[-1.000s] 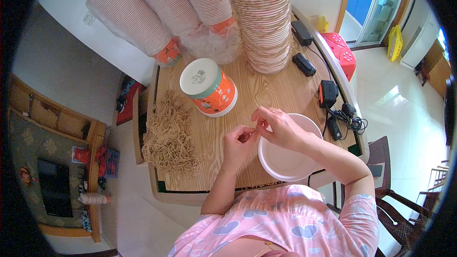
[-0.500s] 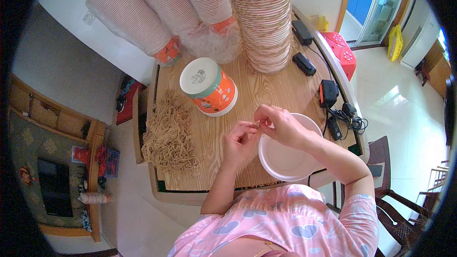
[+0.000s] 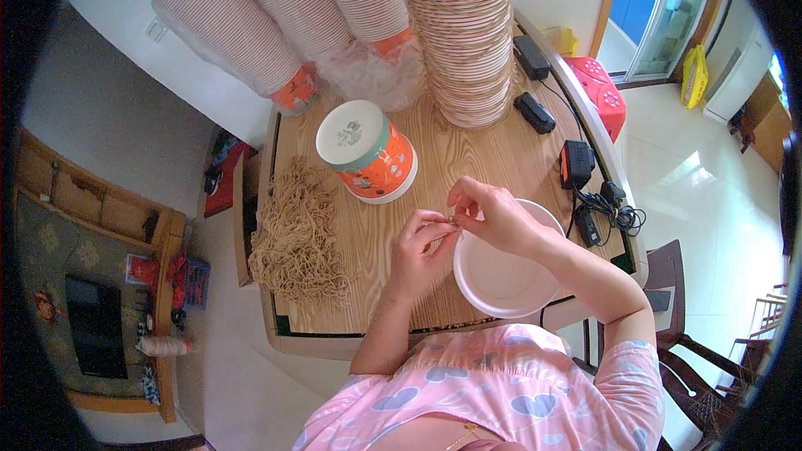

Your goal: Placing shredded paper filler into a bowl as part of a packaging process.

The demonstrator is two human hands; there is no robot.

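A white paper bucket (image 3: pixel 505 284) stands mouth up at the table's near right, its inside showing. Over its upper left rim my two hands meet, fingertip to fingertip. My left hand (image 3: pixel 418 255) is closed in a pinch just left of the rim. My right hand (image 3: pixel 493 215) reaches across the bucket's far side, thumb and fingers pinched together. What lies between the fingertips is small and mostly hidden. A tangled pile of beige cords (image 3: pixel 301 238) rests on the left of the table. Behind my hands an orange and green printed bucket (image 3: pixel 380 159) sits upside down.
A tall stack of nested buckets with cords hanging along it (image 3: pixel 464 50) stands at the back. More stacked buckets (image 3: pixel 225 25), partly in clear plastic, lean at the back left. Black adapters (image 3: pixel 576 164) and tangled cables (image 3: pixel 622 213) lie along the right edge. A red stool (image 3: pixel 595 88) stands beyond.
The fingers of both hands have shifted slightly, still pinched together at the bucket's rim. The bucket and the other things have stayed in place.
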